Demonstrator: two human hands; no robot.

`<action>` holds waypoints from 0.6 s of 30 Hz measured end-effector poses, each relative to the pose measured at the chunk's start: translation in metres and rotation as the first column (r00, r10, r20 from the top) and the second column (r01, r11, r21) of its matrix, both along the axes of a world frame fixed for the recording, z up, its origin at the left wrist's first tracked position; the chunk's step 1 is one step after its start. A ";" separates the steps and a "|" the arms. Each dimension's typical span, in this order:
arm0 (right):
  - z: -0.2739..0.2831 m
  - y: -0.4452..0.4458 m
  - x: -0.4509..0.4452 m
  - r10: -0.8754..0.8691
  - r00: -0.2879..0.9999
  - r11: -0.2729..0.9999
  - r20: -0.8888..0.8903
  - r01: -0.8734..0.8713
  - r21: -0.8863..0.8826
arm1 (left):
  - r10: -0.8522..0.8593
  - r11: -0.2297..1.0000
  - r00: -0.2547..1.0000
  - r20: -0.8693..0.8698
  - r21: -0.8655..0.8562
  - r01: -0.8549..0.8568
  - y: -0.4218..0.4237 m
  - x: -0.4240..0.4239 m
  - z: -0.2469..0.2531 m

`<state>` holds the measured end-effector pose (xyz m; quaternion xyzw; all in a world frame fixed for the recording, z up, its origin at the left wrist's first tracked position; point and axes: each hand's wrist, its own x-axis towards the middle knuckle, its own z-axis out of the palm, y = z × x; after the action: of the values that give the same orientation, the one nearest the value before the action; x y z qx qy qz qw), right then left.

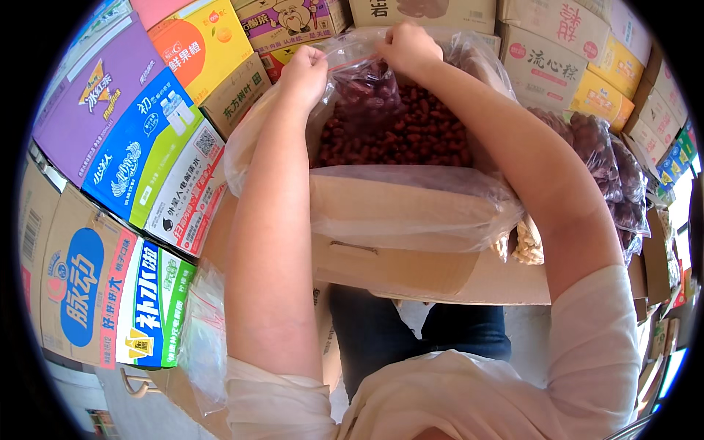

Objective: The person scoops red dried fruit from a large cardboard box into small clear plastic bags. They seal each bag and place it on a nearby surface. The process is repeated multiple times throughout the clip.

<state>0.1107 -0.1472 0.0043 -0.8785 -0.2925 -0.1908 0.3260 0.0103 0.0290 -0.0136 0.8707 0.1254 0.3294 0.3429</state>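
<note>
Between my hands hangs a clear zip bag (369,93) with dried red dates in its lower part and a red strip along its top edge. My left hand (302,76) pinches the bag's left top corner. Farther right, my right hand (410,50) has its bent fingers on the same top edge; the fingertips are partly hidden. Below and behind the bag, loose dried red dates (423,135) fill a cardboard carton (385,201). A clear plastic liner (467,231) drapes over the carton's near rim. I cannot tell whether the bag's zip is closed all along.
Filled bags of dates (597,148) are piled right of the carton, near a bag of pale nuts or similar pieces (529,242). Flat zip bags (203,335) lie at the left. Stacked drink cartons (137,159) wall the left side; more boxes (544,66) stand behind and right.
</note>
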 end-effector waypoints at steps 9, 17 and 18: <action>-0.003 0.003 -0.003 0.001 1.000 0.999 0.001 -0.001 0.054 | 0.076 0.996 0.995 -0.064 0.054 -0.073 -0.001 -0.005 0.003; 0.004 -0.003 -0.008 -0.066 0.998 0.997 0.007 0.065 0.048 | 0.084 0.996 0.996 0.038 0.001 -0.084 -0.011 -0.011 0.007; 0.004 -0.002 -0.008 -0.072 0.997 0.997 -0.030 0.072 0.012 | 0.085 0.996 0.996 -0.026 0.025 -0.085 -0.012 -0.012 0.007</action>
<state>0.1024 -0.1491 0.0085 -0.8891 -0.2545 -0.1911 0.3290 -0.0016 0.0173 -0.0065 0.8730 0.1630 0.3335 0.3165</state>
